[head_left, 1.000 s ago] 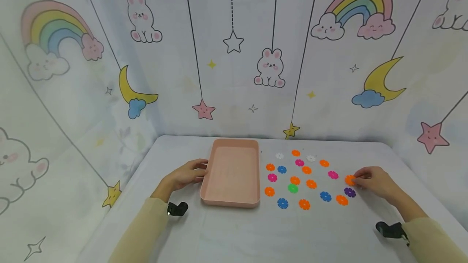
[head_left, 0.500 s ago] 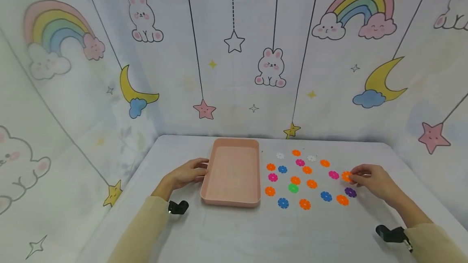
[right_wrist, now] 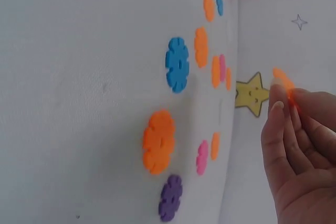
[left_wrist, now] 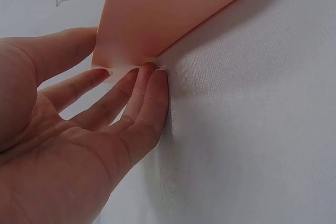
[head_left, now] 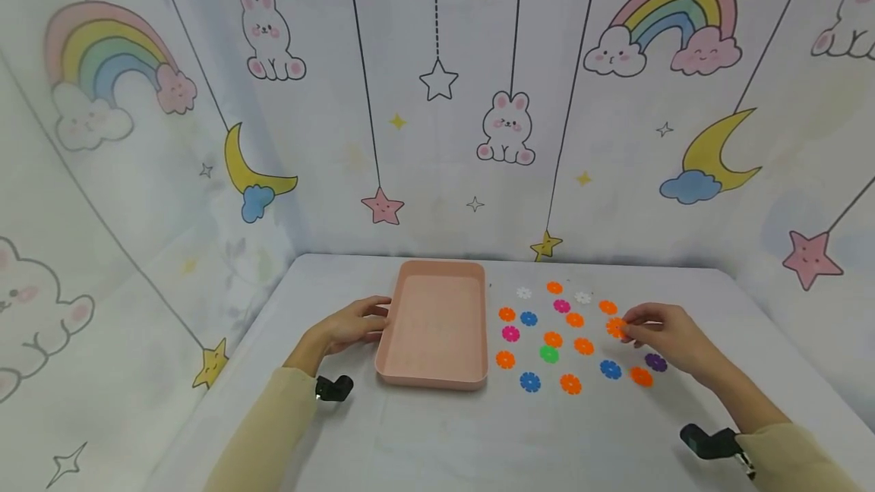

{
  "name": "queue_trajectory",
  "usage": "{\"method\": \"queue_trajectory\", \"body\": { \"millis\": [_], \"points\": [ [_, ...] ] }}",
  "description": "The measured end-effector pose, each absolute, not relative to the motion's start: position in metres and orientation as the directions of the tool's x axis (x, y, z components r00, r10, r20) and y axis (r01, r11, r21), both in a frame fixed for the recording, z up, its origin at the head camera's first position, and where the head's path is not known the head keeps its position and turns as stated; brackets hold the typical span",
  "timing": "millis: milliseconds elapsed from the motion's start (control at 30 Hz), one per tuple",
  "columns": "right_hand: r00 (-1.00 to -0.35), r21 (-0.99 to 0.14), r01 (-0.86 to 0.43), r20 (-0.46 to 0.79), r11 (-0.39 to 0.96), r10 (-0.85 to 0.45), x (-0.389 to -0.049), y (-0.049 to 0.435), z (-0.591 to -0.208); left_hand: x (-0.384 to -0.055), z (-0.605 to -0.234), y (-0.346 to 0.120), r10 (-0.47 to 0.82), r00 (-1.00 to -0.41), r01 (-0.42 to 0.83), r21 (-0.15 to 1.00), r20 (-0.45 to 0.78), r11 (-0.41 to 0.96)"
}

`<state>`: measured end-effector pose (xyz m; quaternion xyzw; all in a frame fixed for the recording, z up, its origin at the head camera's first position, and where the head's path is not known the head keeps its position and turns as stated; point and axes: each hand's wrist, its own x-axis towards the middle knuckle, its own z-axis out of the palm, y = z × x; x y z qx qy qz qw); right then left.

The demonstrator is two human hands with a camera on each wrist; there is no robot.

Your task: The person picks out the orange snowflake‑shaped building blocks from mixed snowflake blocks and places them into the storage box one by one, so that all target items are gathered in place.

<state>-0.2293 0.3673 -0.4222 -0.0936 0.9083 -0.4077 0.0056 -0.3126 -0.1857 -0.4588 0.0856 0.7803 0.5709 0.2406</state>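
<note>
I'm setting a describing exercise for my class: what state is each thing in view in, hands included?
Pink tray: flat, open side up, no pieces inside.
Left hand: touching the tray's side.
Held orange piece: raised off the table.
Right hand: pinching that orange piece.
Other orange pieces: lying flat.
Blue pieces: lying flat.
Magenta pieces: lying flat.
White pieces: lying flat.
Green piece: lying flat.
Purple piece: lying flat.

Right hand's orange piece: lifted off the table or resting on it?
Lifted: the right wrist view shows the orange piece pinched in the right hand, with a gap between it and the table.
</note>
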Motion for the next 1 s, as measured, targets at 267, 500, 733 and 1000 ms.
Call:
{"method": "queue_trajectory", "body": {
  "millis": [267, 500, 733, 1000],
  "points": [
    [-0.969, -0.787, -0.208, 0.085, 0.581, -0.232, -0.229, 0.337, -0.415, -0.313, -0.462, -0.186, 0.407, -0.868, -0.148, 0.931, -0.283, 0.333],
    [-0.966, -0.814, -0.196, 0.066, 0.547, -0.248, -0.233, 0.317, -0.414, -0.313, -0.459, -0.185, 0.399, -0.872, -0.156, 0.933, -0.285, 0.325],
    [-0.96, -0.825, -0.207, 0.068, 0.525, -0.27, -0.235, 0.299, -0.415, -0.312, -0.458, -0.183, 0.396, -0.874, -0.146, 0.929, -0.282, 0.339],
    [-0.949, -0.846, -0.231, 0.087, 0.481, -0.304, -0.236, 0.277, -0.412, -0.312, -0.459, -0.185, 0.412, -0.87, -0.133, 0.932, -0.273, 0.336]
  ]
}}
